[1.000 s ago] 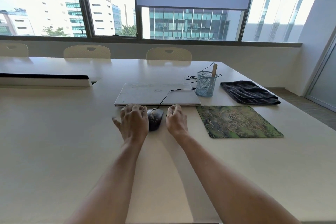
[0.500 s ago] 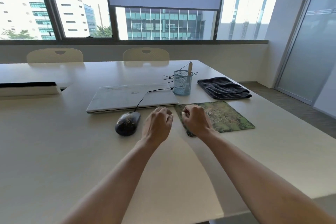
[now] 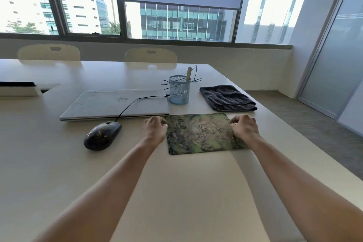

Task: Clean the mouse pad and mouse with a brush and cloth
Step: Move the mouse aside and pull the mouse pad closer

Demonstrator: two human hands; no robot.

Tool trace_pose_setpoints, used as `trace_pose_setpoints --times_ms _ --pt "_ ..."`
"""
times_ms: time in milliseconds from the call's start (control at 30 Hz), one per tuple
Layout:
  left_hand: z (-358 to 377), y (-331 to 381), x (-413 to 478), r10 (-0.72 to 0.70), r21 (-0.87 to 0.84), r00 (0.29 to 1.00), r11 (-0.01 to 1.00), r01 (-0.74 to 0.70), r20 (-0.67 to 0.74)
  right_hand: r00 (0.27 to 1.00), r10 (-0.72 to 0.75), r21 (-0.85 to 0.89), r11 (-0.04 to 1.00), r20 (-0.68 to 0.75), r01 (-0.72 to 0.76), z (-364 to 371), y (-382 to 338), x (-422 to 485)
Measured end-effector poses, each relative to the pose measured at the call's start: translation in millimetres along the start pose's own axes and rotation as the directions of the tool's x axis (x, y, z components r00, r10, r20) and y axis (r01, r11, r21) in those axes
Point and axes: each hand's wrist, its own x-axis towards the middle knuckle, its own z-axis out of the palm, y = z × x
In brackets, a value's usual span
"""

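A green patterned mouse pad (image 3: 198, 135) lies flat on the table in front of me. My left hand (image 3: 155, 128) has its fingers curled at the pad's far left corner, and my right hand (image 3: 244, 126) has its fingers curled over the pad's right edge; both seem to pinch it. Left of the pad sits a dark wired mouse (image 3: 102, 135), touched by neither hand. A brush's wooden handle (image 3: 189, 73) sticks out of a blue mesh cup (image 3: 179, 92). A folded dark grey cloth (image 3: 225, 97) lies behind the pad to the right.
A shut silver laptop (image 3: 115, 104) lies behind the mouse, whose cable runs across its lid. The table's right edge (image 3: 290, 135) drops to the floor just past the pad. Two chairs (image 3: 150, 57) stand at the far side below the windows.
Both hands left the mouse and moved right. They have spread apart to the mouse pad's left and right edges. The camera turned right.
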Motion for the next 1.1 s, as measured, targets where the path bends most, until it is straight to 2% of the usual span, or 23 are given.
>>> trace_pose_setpoints --times_ms 100,233,333,467,833,967,1100 --pt "-2 9 7 -0.094 -0.09 0.996 0.992 0.094 0.008 0.998 0.05 -0.002 0.999 0.032 -0.05 -5 6 10" --pt "-5 20 16 -0.269 -0.303 0.947 0.901 0.312 0.177 0.988 0.119 0.019 0.992 0.099 -0.121 -10 5 22" --pt "-9 28 14 -0.322 -0.355 0.899 0.837 0.416 0.295 0.975 0.152 0.063 0.984 0.163 -0.164 -12 7 29" --pt "-9 32 12 -0.374 -0.388 0.866 0.782 0.487 0.332 0.955 0.22 0.129 0.96 0.197 -0.248 -14 12 32" --pt "-5 38 -1 -0.385 -0.464 0.881 0.749 0.472 0.275 0.933 0.23 0.357 0.877 0.277 -0.322 -17 16 21" --pt "-10 30 -8 -0.36 -0.434 0.896 0.785 0.442 0.261 0.927 0.211 0.413 0.848 0.312 -0.332 -19 19 14" --pt "-26 18 -18 -0.3 -0.35 0.899 0.844 0.405 0.318 0.925 0.165 0.436 0.844 0.343 -0.312 -21 21 1"
